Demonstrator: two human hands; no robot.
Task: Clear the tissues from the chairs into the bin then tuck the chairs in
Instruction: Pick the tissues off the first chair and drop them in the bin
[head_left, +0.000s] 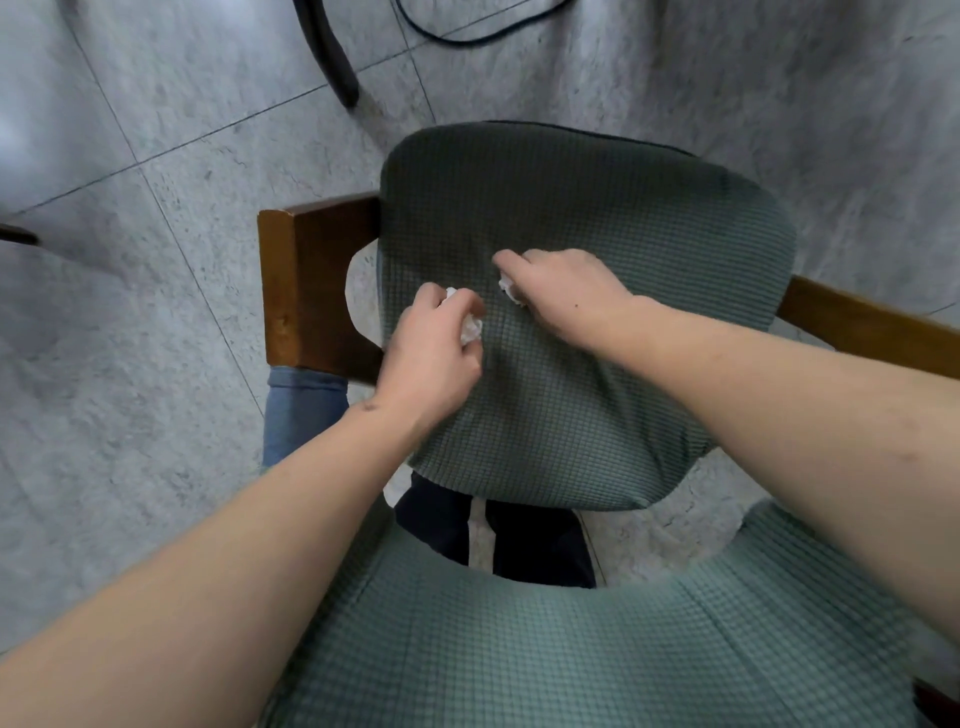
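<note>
Head view, looking down over the chair back onto the green seat cushion.

Left: wooden armrest at the seat's left edge, grey tile floor beyond it.

Left hand sits just inside the seat's left edge, fingers curled tight round a crumpled white tissue; the paper shows between thumb and fingers.

Right hand is near the seat centre, fingertips pinched together on a second tissue wad that looks to be touching the cushion. Most of that wad is hidden under the hand.

Far right: the other armrest along the seat's right edge.

Step, as judged: gathering tissues off this chair, one per hand. No bin in view. Next move likely calls for lifting both wads clear, finding the bin, dropping them in. Chair tuck-in not yet done.
</note>
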